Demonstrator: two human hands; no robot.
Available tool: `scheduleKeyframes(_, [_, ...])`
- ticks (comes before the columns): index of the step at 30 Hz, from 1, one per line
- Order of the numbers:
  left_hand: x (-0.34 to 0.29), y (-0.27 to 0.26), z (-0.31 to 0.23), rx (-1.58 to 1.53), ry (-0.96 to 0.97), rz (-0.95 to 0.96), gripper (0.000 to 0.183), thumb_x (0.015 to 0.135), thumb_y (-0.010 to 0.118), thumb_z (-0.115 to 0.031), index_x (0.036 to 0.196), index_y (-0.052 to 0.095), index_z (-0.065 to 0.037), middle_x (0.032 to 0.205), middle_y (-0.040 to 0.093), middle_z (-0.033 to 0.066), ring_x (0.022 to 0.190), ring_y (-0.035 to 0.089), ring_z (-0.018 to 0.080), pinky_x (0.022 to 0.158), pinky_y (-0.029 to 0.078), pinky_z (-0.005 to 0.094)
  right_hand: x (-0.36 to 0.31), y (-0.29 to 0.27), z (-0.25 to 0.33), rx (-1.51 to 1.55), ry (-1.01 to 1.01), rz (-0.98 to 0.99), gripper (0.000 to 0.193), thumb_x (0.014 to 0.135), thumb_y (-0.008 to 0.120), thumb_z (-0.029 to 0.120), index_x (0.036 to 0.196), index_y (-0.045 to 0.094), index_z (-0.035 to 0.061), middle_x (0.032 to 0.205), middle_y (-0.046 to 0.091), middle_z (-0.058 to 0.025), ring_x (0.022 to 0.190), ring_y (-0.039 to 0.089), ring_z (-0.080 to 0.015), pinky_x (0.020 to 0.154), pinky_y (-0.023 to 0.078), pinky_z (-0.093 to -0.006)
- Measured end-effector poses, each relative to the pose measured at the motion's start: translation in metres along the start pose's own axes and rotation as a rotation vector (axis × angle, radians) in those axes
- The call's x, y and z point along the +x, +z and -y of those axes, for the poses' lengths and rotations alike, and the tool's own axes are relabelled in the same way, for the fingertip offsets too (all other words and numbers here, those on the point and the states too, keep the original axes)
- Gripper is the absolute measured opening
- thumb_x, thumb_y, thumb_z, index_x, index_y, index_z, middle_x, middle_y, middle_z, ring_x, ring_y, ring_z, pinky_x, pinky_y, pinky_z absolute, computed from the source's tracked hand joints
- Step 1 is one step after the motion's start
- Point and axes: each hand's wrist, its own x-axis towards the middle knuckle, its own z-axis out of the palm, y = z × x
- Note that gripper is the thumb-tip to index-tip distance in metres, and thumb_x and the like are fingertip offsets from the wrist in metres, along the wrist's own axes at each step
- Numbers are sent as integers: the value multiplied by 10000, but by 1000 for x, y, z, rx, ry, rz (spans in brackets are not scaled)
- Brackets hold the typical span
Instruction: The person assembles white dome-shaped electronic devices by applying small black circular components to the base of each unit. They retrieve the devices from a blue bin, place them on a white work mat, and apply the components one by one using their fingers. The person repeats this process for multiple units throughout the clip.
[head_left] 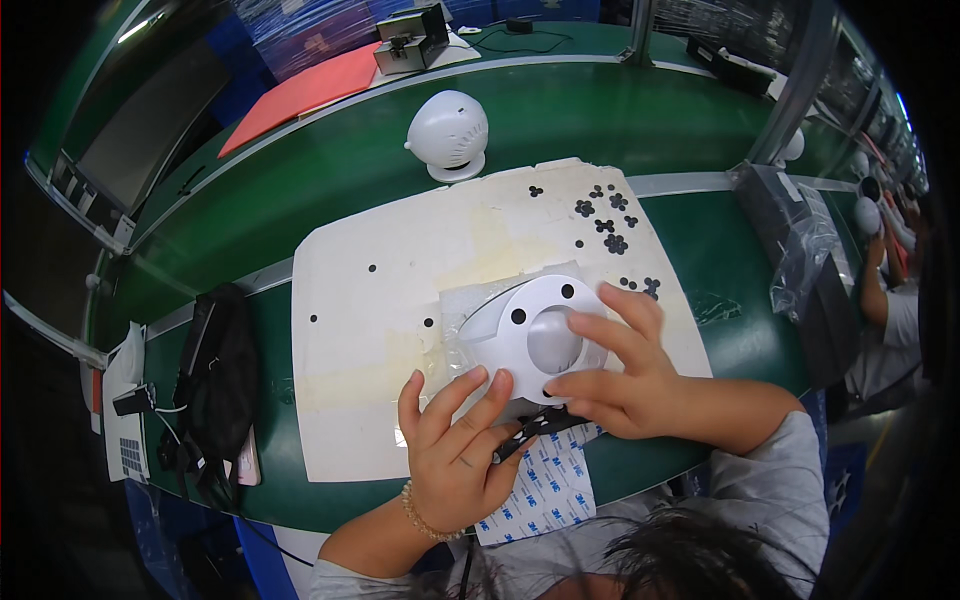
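A white rounded device (486,322) lies with its ring-shaped base facing up on a foam sheet (462,300). Round black pads (518,316) sit on the base; another lies at its near edge by my right fingertip. My right hand (635,375) rests over the base from the right, fingers spread across the ring and a lower fingertip on that near pad. My left hand (455,455) steadies the near left edge with its fingertips. Between its thumb and fingers is a black strip with pale spots (540,428), partly hidden.
A pale board (350,370) carries loose black pads and clusters (615,243). Patterned backing paper (545,495) lies near me. Beyond the board stands a similar white device (448,135). A black bag (220,380) is at left, a dark box (790,220) at right. Another person's arm (874,270) shows far right.
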Motion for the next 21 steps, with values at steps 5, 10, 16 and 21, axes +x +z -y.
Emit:
scheduleKeyframes(5, [0, 0, -1, 5, -7, -11, 148, 608, 686, -96, 723, 600, -61, 1172, 546, 94, 1121, 450, 283, 1006, 127, 555, -7, -5, 7, -58, 73, -24, 250, 743, 647, 328, 959, 645, 202, 1274, 429, -75, 1238, 270, -321, 947, 213, -451])
scheduleKeyframes(10, [1, 1, -3, 9, 8, -35, 160, 590, 687, -94, 721, 598, -71, 1169, 548, 103, 1110, 457, 301, 1003, 117, 572, 4, -1, 8, 287, 56, 23, 189, 702, 694, 253, 871, 658, 177, 1272, 431, -80, 1243, 265, -320, 949, 227, -428])
scheduleKeyframes(16, [-1, 1, 0, 16, 3, -23, 158, 588, 675, -112, 722, 597, -83, 1169, 550, 92, 1106, 460, 284, 1008, 108, 568, -7, -15, 0, 272, 121, -6, 96, 743, 663, 193, 804, 634, 123, 1306, 393, -137, 1266, 238, -349, 995, 209, -437])
scheduleKeyframes(21, [-1, 4, 2, 35, 4, -38, 111, 615, 654, -158, 702, 615, -100, 1160, 560, 72, 1106, 461, 246, 1021, 92, 542, -9, -14, -12, 425, 383, 15, 104, 814, 592, 185, 857, 609, 91, 1331, 360, -152, 1285, 201, -369, 1016, 190, -446])
